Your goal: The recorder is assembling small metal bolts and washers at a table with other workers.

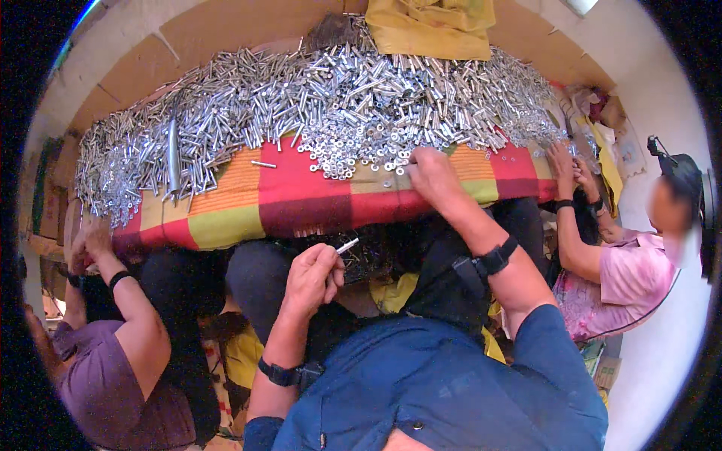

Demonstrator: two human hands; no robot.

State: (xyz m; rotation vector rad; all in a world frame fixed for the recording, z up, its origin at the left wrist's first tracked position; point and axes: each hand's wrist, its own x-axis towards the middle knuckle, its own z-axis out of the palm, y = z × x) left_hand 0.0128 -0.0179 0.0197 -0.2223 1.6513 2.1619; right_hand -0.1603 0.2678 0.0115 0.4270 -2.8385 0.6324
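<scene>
My left hand (pixel 312 279) is closed around a slim metal bolt (pixel 347 246), which sticks out past the thumb toward the upper right, above my lap. At the front of the table, my right hand (pixel 438 179) reaches down with its fingers bent together beside a heap of small round washers (pixel 331 154). What its fingertips pinch, if anything, is hidden. Behind the washers spreads a large pile of shiny metal bolts (pixel 263 98). One loose bolt (pixel 263 164) lies on the checkered cloth (pixel 301 199).
A yellow sheet (pixel 429 30) covers part of the pile at the back. A pointed metal tool (pixel 174 158) stands among the bolts at left. Co-workers sit on both sides; one's hands (pixel 94 240) are at the left end, another's (pixel 571 169) at the right.
</scene>
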